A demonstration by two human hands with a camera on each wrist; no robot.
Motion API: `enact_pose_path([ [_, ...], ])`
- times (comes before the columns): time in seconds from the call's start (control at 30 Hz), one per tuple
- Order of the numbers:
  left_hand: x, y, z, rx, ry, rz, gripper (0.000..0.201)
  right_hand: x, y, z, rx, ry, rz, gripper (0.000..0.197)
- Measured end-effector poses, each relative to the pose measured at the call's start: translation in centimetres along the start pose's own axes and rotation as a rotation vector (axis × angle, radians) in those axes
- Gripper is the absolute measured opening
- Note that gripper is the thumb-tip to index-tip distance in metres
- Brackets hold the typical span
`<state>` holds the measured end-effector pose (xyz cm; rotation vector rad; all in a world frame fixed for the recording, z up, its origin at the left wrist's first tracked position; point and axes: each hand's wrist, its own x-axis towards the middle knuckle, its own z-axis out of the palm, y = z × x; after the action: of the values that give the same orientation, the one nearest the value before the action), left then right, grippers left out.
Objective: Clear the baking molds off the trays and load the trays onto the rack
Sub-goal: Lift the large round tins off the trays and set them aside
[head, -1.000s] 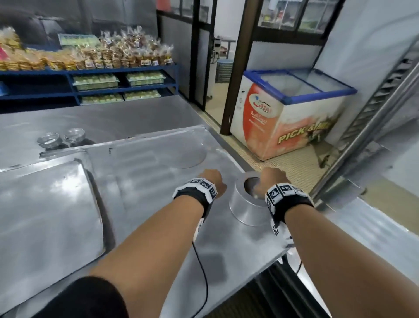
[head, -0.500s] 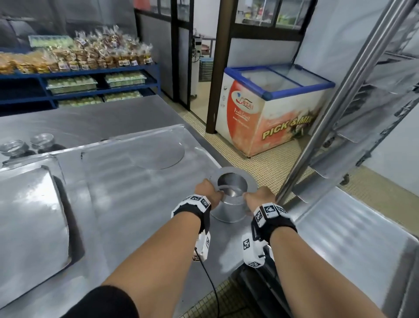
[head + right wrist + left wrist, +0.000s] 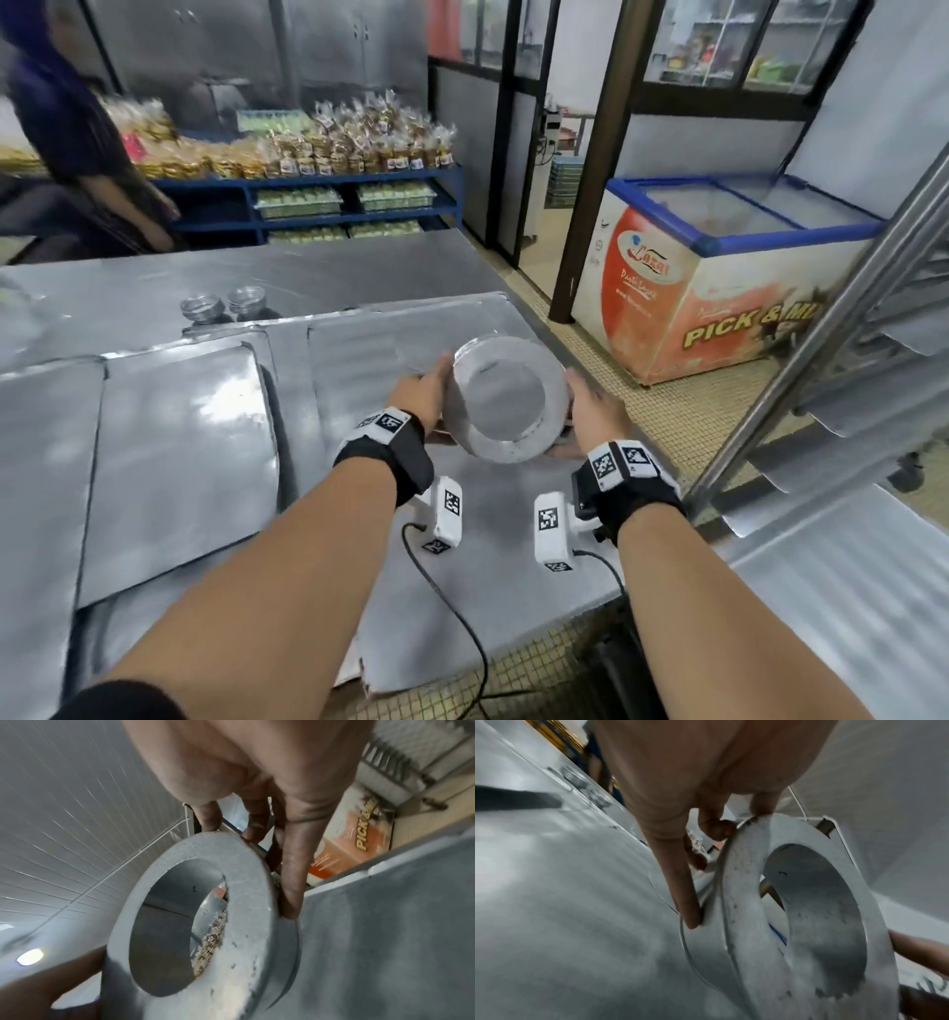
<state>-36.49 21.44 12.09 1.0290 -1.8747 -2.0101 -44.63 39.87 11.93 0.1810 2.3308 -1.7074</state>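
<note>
1. Clearly, from the head view, the round metal mold (image 3: 506, 398) is held up off the tray (image 3: 359, 514), tipped so its open bottom faces the wearer. The left hand (image 3: 418, 393) and right hand (image 3: 595, 416) clamp it from opposite sides, likely because a smooth wide ring is steadier held that way. The rack (image 3: 847, 360) stands to the right of the mold, and two small tins (image 3: 223, 303) sit beyond it.
2. At the left wrist, the left hand (image 3: 698, 791) grasps the mold (image 3: 744, 902); the fingers (image 3: 685, 882) lie along its wall and curl over the rim.
3. At the right wrist, the right hand (image 3: 244, 770) grips the mold (image 3: 244, 902) the same way, one finger pressed down its side.
</note>
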Motion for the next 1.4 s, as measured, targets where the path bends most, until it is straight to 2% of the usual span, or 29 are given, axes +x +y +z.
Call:
enact_pose_path([
  [0.1, -0.9, -0.9, -4.5, -0.154, -0.005, -0.033, 0.045, 0.0, 0.7, 3.3, 0.169, -0.152, 0.08, 0.038],
  [0.23, -2.6, -2.7, -9.9, -0.26, 0.051, 0.012, 0.038, -2.8, 0.4, 7.7, 0.318, -0.357, 0.142, 0.015],
  [0.3, -3.5, -3.6, -12.6, -0.317, 0.097, 0.032, 0.023, -3.6, 0.5, 10.0, 0.367, -0.43, 0.144, 0.011],
  [0.37, -4.1, -4.4, -15.1, -0.366, 0.127, 0.028, 0.004, -4.4, 0.6, 12.3, 0.36, -0.473, 0.138, 0.018],
  [0.47, -4.6, -5.3, -18.8, -0.414, 0.162, 0.004, 0.009, -6.2, 0.4, 15.7, 0.287, -0.548, 0.081, 0.03],
  [0.6, -5.1, -5.8, -22.8, -0.436, 0.243, 0.034, 0.05, -8.5, -0.7, 20.0, 0.243, -0.643, 0.033, 0.032],
  [0.63, -5.0, -6.0, -23.7, -0.431, 0.266, 0.044, 0.053, -9.1, -1.0, 20.9, 0.244, -0.667, 0.026, 0.03],
  [0.73, -4.5, -6.5, -26.2, -0.418, 0.356, 0.055, 0.035, -10.5, -1.4, 24.2, 0.228, -0.725, -0.005, 0.016],
  [0.83, -4.1, -7.1, -28.6, -0.416, 0.383, 0.056, 0.031, -11.8, -1.4, 27.4, 0.182, -0.753, -0.047, 0.012],
  [1.0, -3.4, -8.2, -31.7, -0.495, 0.457, 0.036, 0.019, -13.4, -0.5, 31.2, 0.074, -0.722, -0.096, 0.026],
  [1.13, -2.8, -9.0, -33.3, -0.46, 0.443, 0.04, 0.031, -13.9, 0.6, 33.4, -0.057, -0.693, -0.162, 0.027],
  [1.23, -2.5, -10.2, -34.3, -0.35, 0.419, 0.033, 0.049, -13.8, 1.4, 34.4, -0.193, -0.67, -0.213, 0.029],
  [1.4, -2.7, -11.6, -35.1, -0.205, 0.397, 0.05, 0.051, -14.9, 1.3, 34.6, -0.265, -0.625, -0.262, 0.021],
])
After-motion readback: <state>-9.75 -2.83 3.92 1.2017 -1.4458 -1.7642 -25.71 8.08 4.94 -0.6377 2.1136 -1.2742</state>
